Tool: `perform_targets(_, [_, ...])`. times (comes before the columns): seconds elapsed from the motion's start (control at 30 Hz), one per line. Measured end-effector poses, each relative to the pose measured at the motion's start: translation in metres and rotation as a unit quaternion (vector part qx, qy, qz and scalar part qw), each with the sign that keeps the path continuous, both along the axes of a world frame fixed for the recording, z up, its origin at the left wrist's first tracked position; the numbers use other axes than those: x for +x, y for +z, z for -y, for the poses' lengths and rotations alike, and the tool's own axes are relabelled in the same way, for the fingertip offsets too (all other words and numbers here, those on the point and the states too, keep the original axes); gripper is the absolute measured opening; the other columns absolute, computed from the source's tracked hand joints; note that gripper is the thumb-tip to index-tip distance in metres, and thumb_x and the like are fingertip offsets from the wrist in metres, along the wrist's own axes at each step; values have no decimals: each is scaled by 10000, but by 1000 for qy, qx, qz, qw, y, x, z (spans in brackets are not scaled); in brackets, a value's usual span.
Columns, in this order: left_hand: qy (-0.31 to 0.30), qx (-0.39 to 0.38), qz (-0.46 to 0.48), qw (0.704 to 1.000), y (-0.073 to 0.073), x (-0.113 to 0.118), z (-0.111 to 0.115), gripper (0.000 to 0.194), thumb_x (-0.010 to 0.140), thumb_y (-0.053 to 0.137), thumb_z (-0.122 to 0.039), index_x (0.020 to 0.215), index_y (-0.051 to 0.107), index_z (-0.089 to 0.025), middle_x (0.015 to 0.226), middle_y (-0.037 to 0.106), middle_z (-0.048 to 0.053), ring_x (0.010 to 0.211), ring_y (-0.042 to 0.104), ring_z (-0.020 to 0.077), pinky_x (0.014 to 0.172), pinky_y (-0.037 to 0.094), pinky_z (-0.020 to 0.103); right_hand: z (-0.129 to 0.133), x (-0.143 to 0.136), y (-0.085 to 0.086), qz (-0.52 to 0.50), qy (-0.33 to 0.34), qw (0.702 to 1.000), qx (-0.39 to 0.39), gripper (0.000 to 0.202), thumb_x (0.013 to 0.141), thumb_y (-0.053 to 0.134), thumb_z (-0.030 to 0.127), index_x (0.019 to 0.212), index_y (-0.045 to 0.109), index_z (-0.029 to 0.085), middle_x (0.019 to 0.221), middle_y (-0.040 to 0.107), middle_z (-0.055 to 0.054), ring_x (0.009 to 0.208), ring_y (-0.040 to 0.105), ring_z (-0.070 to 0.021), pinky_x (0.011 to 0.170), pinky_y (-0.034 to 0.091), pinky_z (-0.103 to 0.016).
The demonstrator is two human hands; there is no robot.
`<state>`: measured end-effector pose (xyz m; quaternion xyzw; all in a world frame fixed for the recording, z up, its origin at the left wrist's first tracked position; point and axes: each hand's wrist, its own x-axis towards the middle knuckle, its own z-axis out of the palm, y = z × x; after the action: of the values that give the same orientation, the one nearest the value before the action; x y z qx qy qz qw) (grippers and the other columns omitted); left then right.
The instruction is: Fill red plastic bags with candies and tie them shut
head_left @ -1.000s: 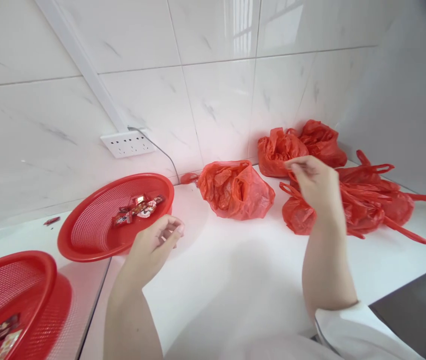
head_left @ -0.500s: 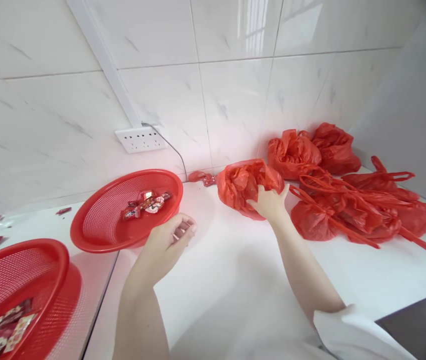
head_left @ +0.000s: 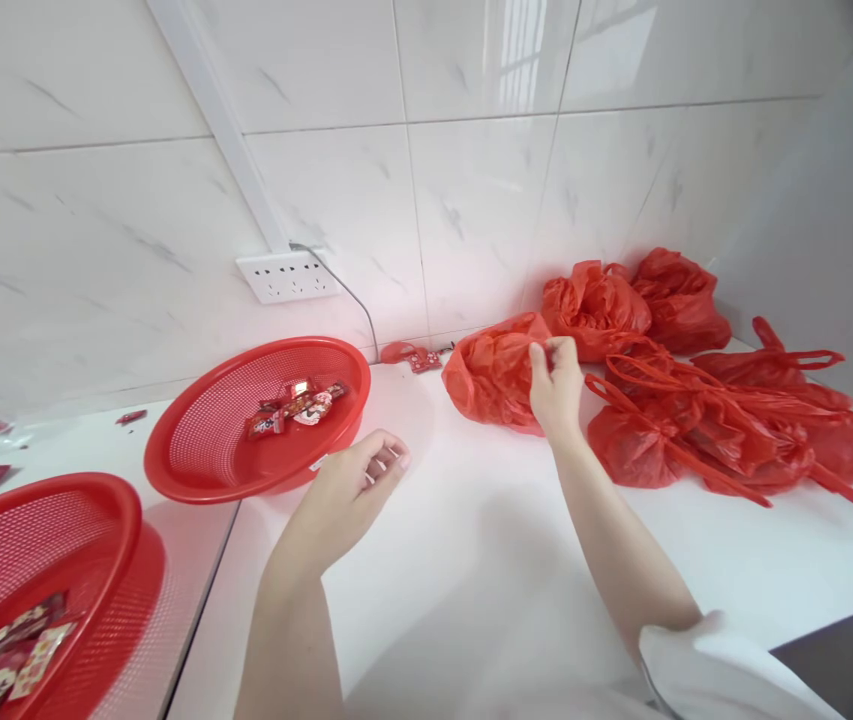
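My right hand (head_left: 557, 385) pinches the right edge of a crumpled red plastic bag (head_left: 492, 375), thumb against fingers. This bag sits against the tiled wall and bulges open at the top; its contents are hidden. Over the white counter, beside the front rim of a red mesh basket (head_left: 197, 485), hovers my left hand (head_left: 355, 485). Its fingers are loosely curled with a gap to the thumb, and nothing shows in it. Several small wrapped snack packets (head_left: 298, 408) lie inside that basket.
Knotted red bags (head_left: 726, 425) pile up at the right, with more bags (head_left: 597, 305) behind. Another red basket (head_left: 122, 500) with packets stands at the near left. A small red packet (head_left: 424, 362) lies by the wall, below a socket strip (head_left: 287, 277) with a cable.
My right hand has lifted from inside the bag to its edge, closing on the plastic and pulling it up. My left hand has shifted slightly right in the view.
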<state>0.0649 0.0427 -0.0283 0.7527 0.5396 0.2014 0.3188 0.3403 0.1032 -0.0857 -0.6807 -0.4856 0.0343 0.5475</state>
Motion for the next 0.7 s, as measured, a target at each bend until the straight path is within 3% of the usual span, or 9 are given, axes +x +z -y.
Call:
perform_targets(0.13, [6,18,6,1000,-2,0,-1,266,892,473,-475,925,604,-246,931,665,29,808,617,191,668,476,290,12,-11,9,-60,-35,989,134,320,945,285,451,1058,429,189,1038,573,-133,976,587,-229,862,471,-362])
perform_targets(0.3, [35,26,78,996,-6,7,0,366,850,560,-479,1142,559,-259,1265,576,80,1068,585,232,818,503,345,37,-25,22,-52,24,985,164,300,927,291,486,1044,412,238,1077,564,-135,1023,584,-264,891,470,-435])
perform_targets(0.37, [36,48,143,988,-7,15,4,641,764,682,-457,1333,445,-282,1437,441,109,1233,502,268,921,488,392,50,-30,30,-60,115,978,162,283,936,304,495,1002,427,249,1026,588,-106,993,598,-245,874,483,-413])
perform_targets(0.43, [9,70,212,975,-7,25,7,901,683,766,-410,1451,306,-307,1519,337,117,1337,411,293,1005,450,426,65,-36,41,-45,275,955,106,272,940,361,497,985,464,249,996,618,-81,948,616,-225,837,501,-379])
perform_targets(0.47, [-5,75,244,967,-8,29,8,919,682,766,-392,1464,291,-309,1521,342,113,1352,399,295,1026,438,430,72,-39,47,-20,361,930,63,269,935,404,493,1013,487,249,1024,630,-79,955,620,-224,836,503,-372])
perform_targets(0.53, [9,64,308,949,-10,33,5,734,742,704,-384,1402,402,-277,1435,468,109,1299,472,288,1012,457,415,85,-42,59,40,471,881,0,322,926,465,471,1164,492,255,1170,618,-97,1033,607,-233,870,494,-378])
perform_targets(0.57, [45,53,340,938,-11,32,2,610,769,665,-383,1334,475,-251,1352,547,107,1238,531,283,981,482,405,89,-42,63,62,481,874,-12,380,932,465,456,1257,453,261,1245,591,-106,1070,595,-234,889,486,-382])
perform_targets(0.63, [151,26,399,904,-11,25,-5,448,775,631,-386,1180,555,-210,1161,651,90,1093,620,270,895,528,387,92,-37,68,87,428,899,-38,410,961,414,419,1340,399,264,1288,571,-108,1072,593,-223,889,479,-376])
perform_targets(0.7, [231,2,427,874,-6,14,-11,354,768,600,-417,1050,554,-207,985,669,50,970,649,242,818,547,368,87,-27,63,131,366,911,-141,320,978,359,377,1215,521,235,1115,652,-90,920,634,-212,793,490,-352])
